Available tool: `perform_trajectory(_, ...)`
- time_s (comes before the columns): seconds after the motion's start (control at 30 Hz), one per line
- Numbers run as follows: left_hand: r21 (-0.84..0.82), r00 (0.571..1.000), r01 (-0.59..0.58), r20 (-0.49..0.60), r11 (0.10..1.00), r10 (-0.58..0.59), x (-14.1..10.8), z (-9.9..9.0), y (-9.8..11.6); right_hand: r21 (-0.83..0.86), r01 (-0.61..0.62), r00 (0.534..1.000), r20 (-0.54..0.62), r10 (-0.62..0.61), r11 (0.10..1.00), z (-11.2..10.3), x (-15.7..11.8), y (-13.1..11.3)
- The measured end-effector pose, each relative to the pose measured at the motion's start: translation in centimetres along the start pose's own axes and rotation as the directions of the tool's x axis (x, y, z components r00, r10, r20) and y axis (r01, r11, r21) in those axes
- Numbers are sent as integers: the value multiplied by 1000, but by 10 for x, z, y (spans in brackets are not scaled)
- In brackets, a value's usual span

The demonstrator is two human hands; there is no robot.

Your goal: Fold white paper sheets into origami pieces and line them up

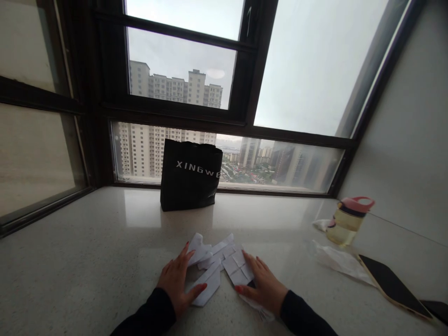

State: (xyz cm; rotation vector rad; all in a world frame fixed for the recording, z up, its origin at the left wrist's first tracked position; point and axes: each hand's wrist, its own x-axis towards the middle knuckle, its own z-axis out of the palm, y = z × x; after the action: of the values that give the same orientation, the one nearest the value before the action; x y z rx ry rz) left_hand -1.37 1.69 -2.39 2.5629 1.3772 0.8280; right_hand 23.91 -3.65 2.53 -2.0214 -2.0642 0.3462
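Several folded white pieces [210,276], which look like paper or thin cloth, lie in a loose cluster on the speckled white counter [105,270]. My left hand [179,280] rests at the cluster's left side, fingers apart, its thumb over the lower piece. At the right side, my right hand [263,283] lies with thumb and fingers spread along the edge of a flat white piece with crossing folds [238,267]. A small dark patch shows beside that piece, near the right palm. Neither hand visibly grips anything; the undersides of the fingers are hidden.
A black bag [191,179] with white lettering stands behind the cluster, by the window. To the right are a yellowish bottle with a pink lid [348,221], a crumpled clear-white wrapper [341,262] and a dark-screened phone [394,284]. Another dark object [437,309] lies at the right edge.
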Motion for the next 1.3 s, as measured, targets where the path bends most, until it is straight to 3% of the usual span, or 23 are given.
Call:
perform_trajectory(0.1, -6, 997, -63, 50, 998, 63, -3, 0, 3, 82, 109, 992, -79, -102, 991, 15, 5, -22)
perform_trajectory(0.2, -41, 997, -78, 8, 996, 79, -4, -1, 7, 200, 227, 967, -165, -196, 953, 22, 16, -46)
perform_trajectory(0.37, -227, 986, -115, -146, 967, 83, 4, -2, -3, 381, 396, 900, -341, -271, 836, 23, 31, -73)
perform_trajectory(0.53, -348, 938, -184, -342, 919, 58, 13, -20, -9, 422, 546, 795, -533, -289, 724, 14, 31, -77)
perform_trajectory(0.6, -423, 942, -101, -331, 900, -50, 12, -31, -5, 443, 560, 801, -505, -321, 700, 11, 30, -72)
perform_trajectory(0.7, -480, 961, 78, -195, 874, -193, 10, -46, -3, 481, 426, 894, -354, -275, 766, 4, 31, -61)
perform_trajectory(0.83, -247, 985, 170, 14, 954, -171, 12, -63, -9, 264, 233, 962, -201, -183, 936, -18, 25, -36)
perform_trajectory(0.93, -17, 987, 150, 62, 988, -149, 14, -69, -14, 59, 136, 989, -69, -131, 989, -27, 7, -5)
perform_trajectory(1.03, 112, 983, 147, 98, 983, -158, 11, -60, -16, -4, 136, 989, 56, -136, 991, -9, -14, 28)
perform_trajectory(1.13, 91, 974, 119, 183, 989, -134, 4, -41, -12, 88, 150, 987, 46, -154, 985, 24, -27, 44)
perform_trajectory(1.2, 30, 976, 81, 201, 996, -85, 1, -27, -9, 167, 180, 983, -10, -181, 969, 41, -29, 38)
perform_trajectory(1.3, -111, 993, 21, 116, 994, -8, 1, -10, -2, 266, 255, 966, -99, -237, 929, 48, -22, 11)
